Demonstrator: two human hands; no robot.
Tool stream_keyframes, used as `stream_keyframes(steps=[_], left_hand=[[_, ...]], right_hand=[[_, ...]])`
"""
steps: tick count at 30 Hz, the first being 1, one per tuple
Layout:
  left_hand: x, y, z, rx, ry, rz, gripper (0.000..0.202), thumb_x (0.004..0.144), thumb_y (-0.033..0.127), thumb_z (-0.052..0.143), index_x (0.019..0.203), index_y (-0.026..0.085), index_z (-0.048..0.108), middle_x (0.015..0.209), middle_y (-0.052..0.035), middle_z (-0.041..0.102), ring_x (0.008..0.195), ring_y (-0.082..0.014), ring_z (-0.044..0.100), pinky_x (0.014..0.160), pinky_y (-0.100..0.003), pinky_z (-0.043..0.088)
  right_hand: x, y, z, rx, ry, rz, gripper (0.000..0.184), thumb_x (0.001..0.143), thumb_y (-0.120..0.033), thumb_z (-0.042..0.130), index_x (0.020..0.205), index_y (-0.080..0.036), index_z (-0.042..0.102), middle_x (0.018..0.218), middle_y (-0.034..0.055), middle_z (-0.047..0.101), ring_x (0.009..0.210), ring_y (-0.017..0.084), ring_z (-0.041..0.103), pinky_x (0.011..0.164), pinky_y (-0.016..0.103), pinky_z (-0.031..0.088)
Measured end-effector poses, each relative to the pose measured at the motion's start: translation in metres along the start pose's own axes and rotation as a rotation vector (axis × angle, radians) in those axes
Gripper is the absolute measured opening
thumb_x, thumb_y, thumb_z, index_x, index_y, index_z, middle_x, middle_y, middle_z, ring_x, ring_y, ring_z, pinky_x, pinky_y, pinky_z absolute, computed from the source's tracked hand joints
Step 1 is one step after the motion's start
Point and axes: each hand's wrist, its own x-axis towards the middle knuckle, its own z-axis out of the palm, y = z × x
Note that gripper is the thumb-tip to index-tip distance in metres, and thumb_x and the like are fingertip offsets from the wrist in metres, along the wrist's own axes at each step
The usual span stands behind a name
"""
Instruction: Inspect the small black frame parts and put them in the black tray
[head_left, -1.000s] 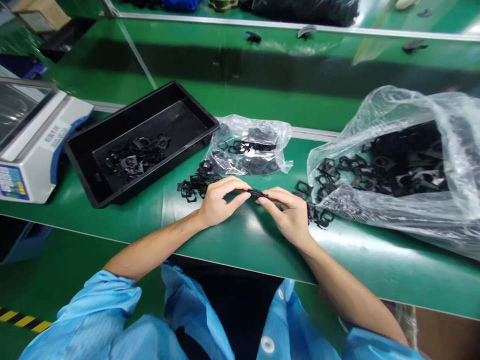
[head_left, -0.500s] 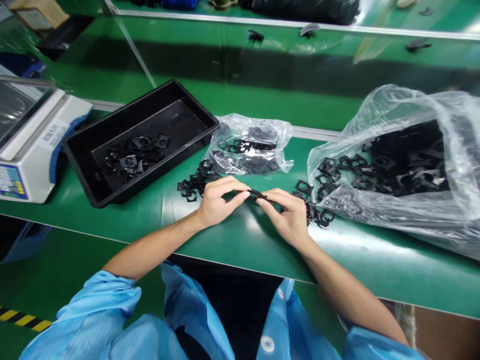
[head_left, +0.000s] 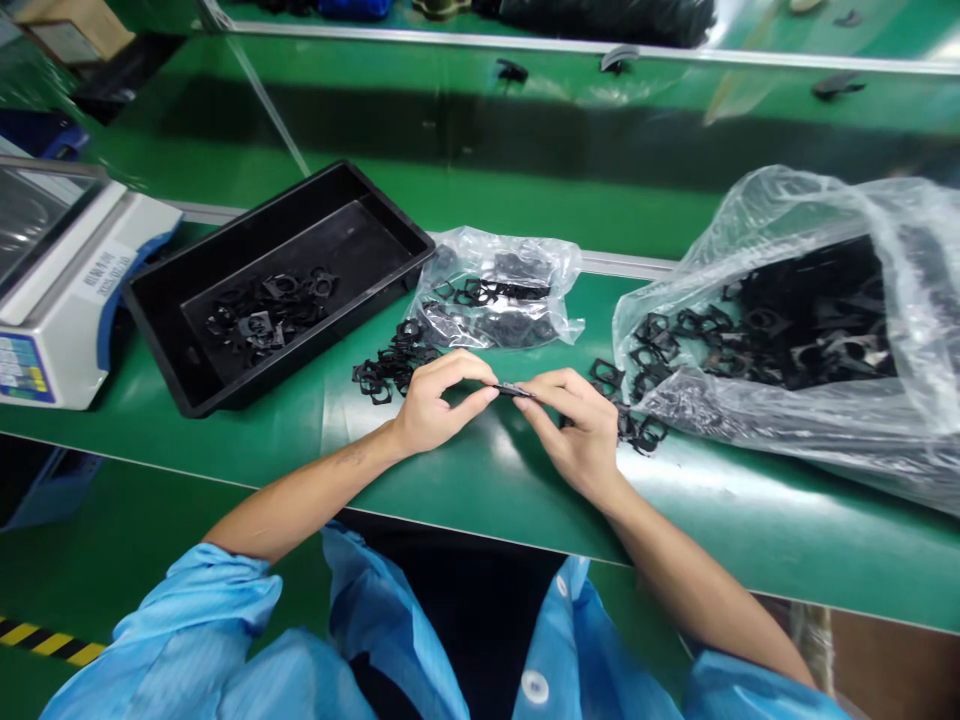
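Left hand (head_left: 435, 407) and right hand (head_left: 581, 430) are both pinching the same thin black part (head_left: 511, 390), one at each end, up off the tabletop (head_left: 465, 480). Compared with half a second ago, it looks flatter, nearly edge-on to the camera, and neither hand has budged much. So imo it's only getting tilted a bit, not swapped or put down. Can't make out its shape from this angle. There's a loose black pile (head_left: 394, 365) just past the left, plus more loose pieces (head_left: 645, 435) by the right.
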Motion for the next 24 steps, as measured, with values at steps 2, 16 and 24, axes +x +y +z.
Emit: stream_keyframes(steps=[2,16,24], left_hand=[[0.0001,0.0004,0.0,-0.001,-0.002,0.011,0.005,0.091,0.023,0.067,0.089,0.019,0.067,0.084,-0.0035,0.072,0.078,-0.0147,0.067,0.076,-0.029,0.054],[-0.0018,-0.0002,0.0009,0.022,0.026,-0.024,0.005,0.09,0.021,0.069,0.088,0.018,0.065,0.083,-0.0027,0.072,0.079,-0.0139,0.068,0.077,-0.028,0.054],[-0.003,-0.0011,0.0008,0.0,-0.01,-0.004,0.003,0.09,0.021,0.068,0.09,0.018,0.067,0.086,-0.0037,0.074,0.08,-0.0148,0.069,0.077,-0.029,0.055]], right_hand=[[-0.0004,0.0002,0.0005,-0.005,0.018,-0.005,0.013,0.091,-0.02,0.069,0.101,-0.024,0.075,0.085,0.0043,0.073,0.075,0.018,0.068,0.07,0.033,0.059],[-0.0011,0.0002,0.0012,-0.042,0.075,-0.135,0.009,0.089,-0.014,0.07,0.09,-0.023,0.068,0.084,0.0039,0.073,0.079,0.019,0.069,0.072,0.035,0.057],[-0.0018,0.0026,0.0006,-0.047,0.133,-0.121,0.011,0.087,-0.015,0.073,0.093,-0.024,0.069,0.086,0.0032,0.074,0.076,0.019,0.069,0.071,0.035,0.057]])
